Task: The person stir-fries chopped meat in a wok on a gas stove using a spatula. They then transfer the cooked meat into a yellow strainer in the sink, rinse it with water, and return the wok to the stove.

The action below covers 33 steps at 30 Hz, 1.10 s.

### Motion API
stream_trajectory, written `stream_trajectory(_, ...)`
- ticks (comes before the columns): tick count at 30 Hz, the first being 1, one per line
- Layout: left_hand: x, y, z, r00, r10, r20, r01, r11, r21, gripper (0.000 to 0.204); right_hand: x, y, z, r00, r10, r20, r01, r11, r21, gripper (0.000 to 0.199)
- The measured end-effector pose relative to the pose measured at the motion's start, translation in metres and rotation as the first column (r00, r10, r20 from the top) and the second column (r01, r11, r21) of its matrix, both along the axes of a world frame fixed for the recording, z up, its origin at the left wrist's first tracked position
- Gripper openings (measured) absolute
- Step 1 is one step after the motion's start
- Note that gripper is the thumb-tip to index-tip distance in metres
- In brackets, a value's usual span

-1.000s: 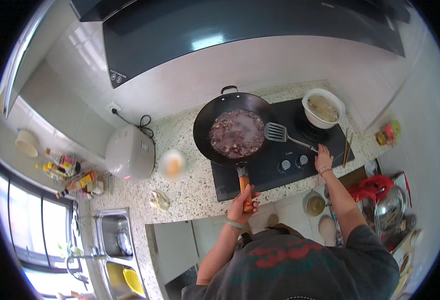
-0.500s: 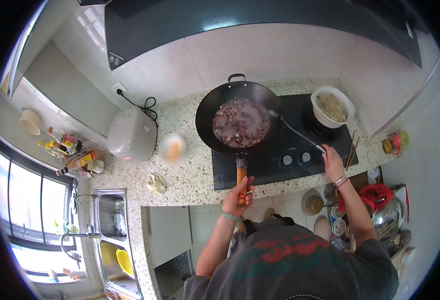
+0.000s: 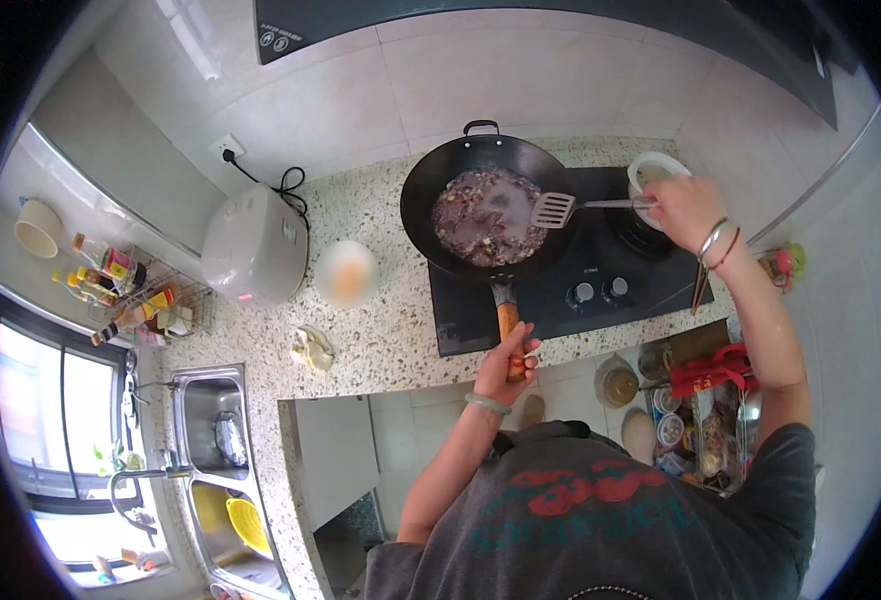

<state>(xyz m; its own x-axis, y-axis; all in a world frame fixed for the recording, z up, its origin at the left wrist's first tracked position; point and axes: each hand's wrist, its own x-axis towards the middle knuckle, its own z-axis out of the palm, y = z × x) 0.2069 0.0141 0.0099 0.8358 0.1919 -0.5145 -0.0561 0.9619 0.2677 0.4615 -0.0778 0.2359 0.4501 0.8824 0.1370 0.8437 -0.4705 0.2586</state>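
Note:
My left hand (image 3: 507, 356) is wrapped round the wooden handle (image 3: 508, 318) of a black wok (image 3: 422, 205) on the stove. Dark reddish-purple chopped food in bubbling liquid (image 3: 488, 217) fills the wok's bottom. In my right hand (image 3: 682, 208) is a slotted metal spatula (image 3: 554, 210), gripped by the end of its handle. Its blade hangs over the right side of the wok, tilted flat toward me. Behind my right hand stands a white pot (image 3: 657, 163) on the right burner, partly hidden by the hand.
The black stove (image 3: 520, 318) has two knobs at its front. Left of it are a bowl with orange contents under a cloudy cover (image 3: 346, 274), a crumpled cloth (image 3: 312, 348) and a rice cooker (image 3: 256, 245). Chopsticks (image 3: 699, 288) lie at the right. A double sink (image 3: 208, 420) is at far left.
My right hand has risen and moved away from me, bringing the spatula's blade up out of the food. My left hand stays on the wok handle. The whole view has shifted slightly.

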Motion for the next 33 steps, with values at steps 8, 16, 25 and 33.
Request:
stream_trajectory(8,0.0,-0.001,0.005,1.0,-0.004,-0.017,0.004,1.0,0.014,0.033,-0.026,0.071,0.037,0.998,-0.022,0.065,0.048,0.894,-0.446,0.014)
stream_trajectory(16,0.0,0.001,0.009,1.0,-0.012,-0.022,0.012,1.0,0.02,0.034,-0.014,0.103,-0.016,0.91,-0.159,-0.383,0.01,0.932,-0.362,0.019)
stream_trajectory(25,-0.001,0.0,0.011,0.998,-0.014,-0.053,0.016,0.999,0.035,0.035,-0.012,0.083,0.015,0.993,-0.065,-0.094,0.042,0.973,-0.225,0.017)
stream_trajectory(33,0.0,0.002,0.008,0.998,-0.012,-0.058,0.013,1.0,0.017,0.034,0.011,0.08,-0.019,0.973,-0.093,0.213,0.143,0.962,-0.233,0.015)
